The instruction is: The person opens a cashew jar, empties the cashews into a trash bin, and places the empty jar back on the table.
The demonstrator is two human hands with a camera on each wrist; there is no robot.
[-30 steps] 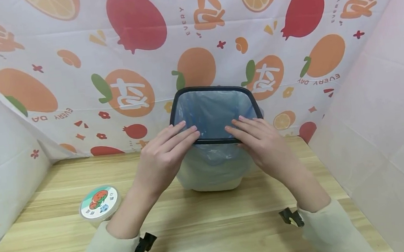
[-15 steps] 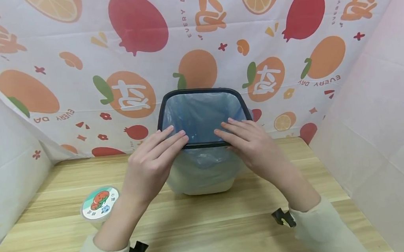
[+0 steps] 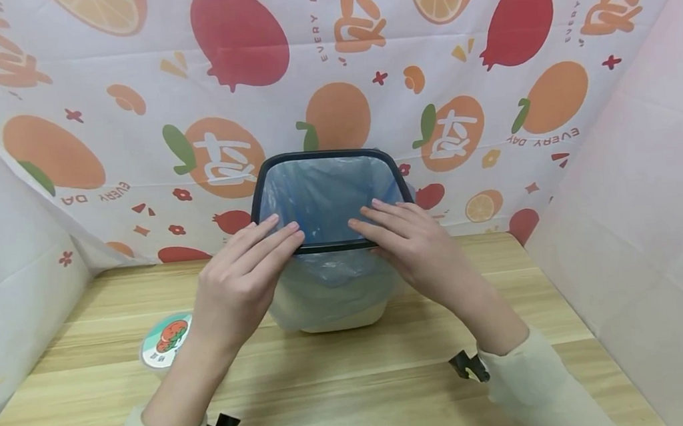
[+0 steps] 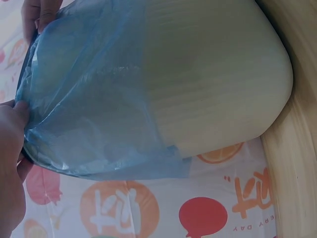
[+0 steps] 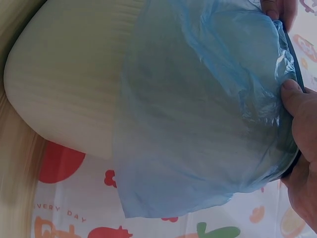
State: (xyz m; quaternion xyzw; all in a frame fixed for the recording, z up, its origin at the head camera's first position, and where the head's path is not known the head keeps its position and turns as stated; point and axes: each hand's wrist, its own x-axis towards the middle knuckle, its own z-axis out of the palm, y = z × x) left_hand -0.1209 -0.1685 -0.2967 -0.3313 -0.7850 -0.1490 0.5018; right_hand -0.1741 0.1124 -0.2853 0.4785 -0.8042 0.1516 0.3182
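A cream trash can (image 3: 338,318) with a black rim ring (image 3: 329,154) stands on the wooden table. A translucent blue trash bag (image 3: 331,197) lines it and hangs down over its outside. My left hand (image 3: 240,274) grips the near-left part of the rim, fingers over the inside and thumb outside on the bag. On the near-right part, my right hand (image 3: 419,250) holds the rim the same way. Both wrist views show a thumb pressing the bag (image 4: 89,99) against the can's outer wall (image 5: 64,74).
A round tub (image 3: 165,340) with a tomato picture on its lid sits left of the can, partly behind the left forearm. A fruit-printed cloth (image 3: 329,60) hangs behind the table (image 3: 355,386), and white sheeting (image 3: 637,216) closes the right side.
The trash can has shifted left in the head view, with both hands moving along on its rim. The left forearm now covers more of the round tub.
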